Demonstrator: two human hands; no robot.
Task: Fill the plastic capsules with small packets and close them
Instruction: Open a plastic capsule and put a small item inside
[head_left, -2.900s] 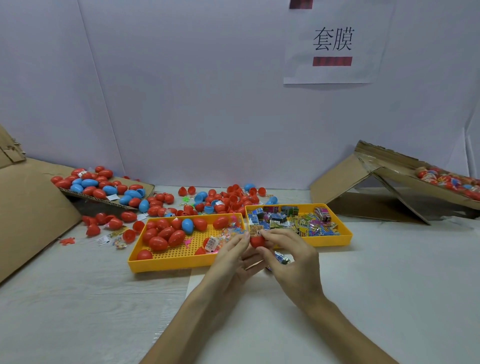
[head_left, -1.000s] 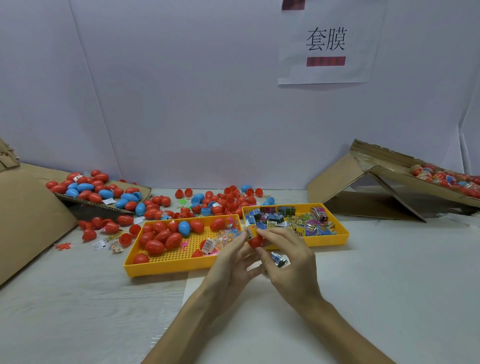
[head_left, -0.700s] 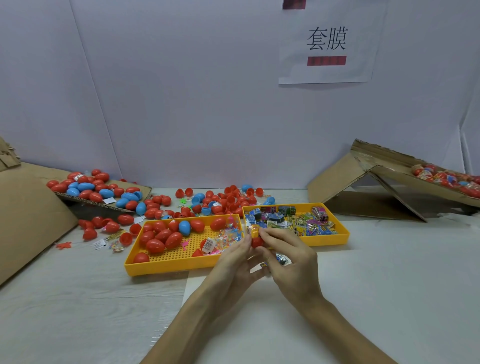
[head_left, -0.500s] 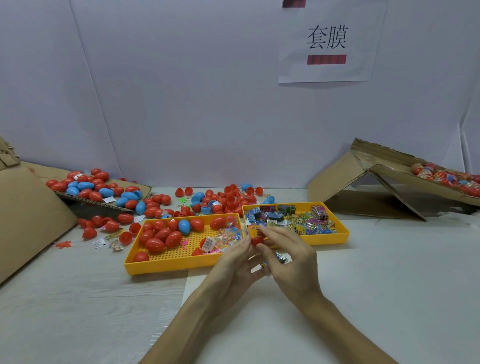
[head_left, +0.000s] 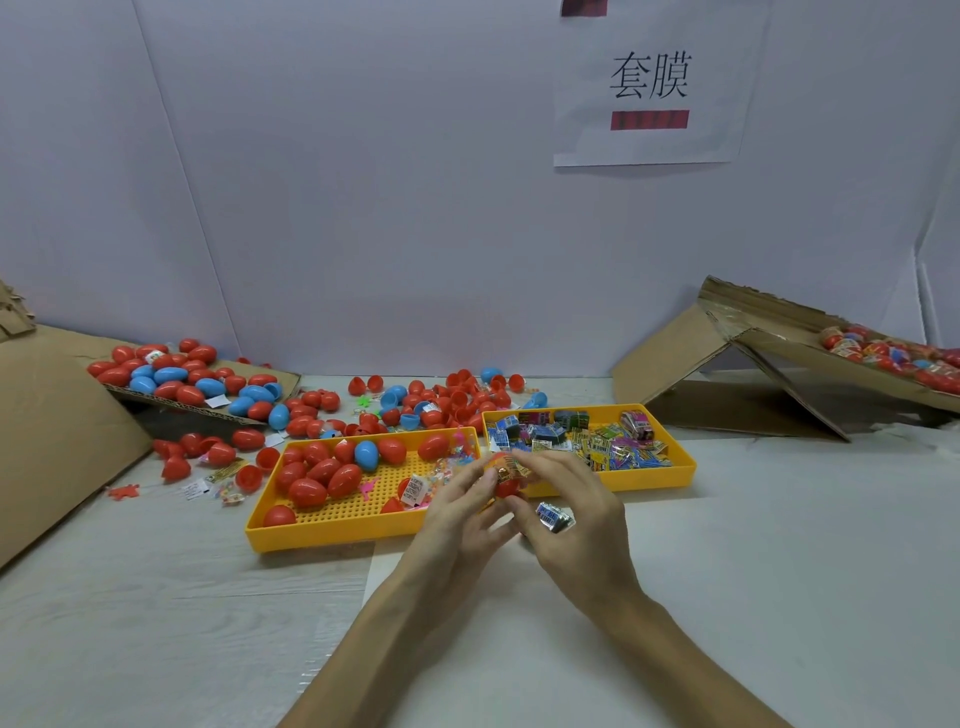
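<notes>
left hand (head_left: 461, 517) holds red capsule (head_left: 505, 487) | right hand (head_left: 579, 519) pinches small packet (head_left: 511, 466) at its mouth, seemingly partly inside | blue packet (head_left: 554, 517) tucked under right fingers

Left hand (head_left: 460, 512) and right hand (head_left: 579, 525) bare (forearms unsleeved too).

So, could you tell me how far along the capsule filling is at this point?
Done, apparently: whole capsules lie in the left tray, though whether they are filled cannot be seen. In hand: the left hand holds a red capsule while the right hand pinches a packet at its mouth. Left: closing it, plus many open halves behind and loose packets in the right tray.
</notes>
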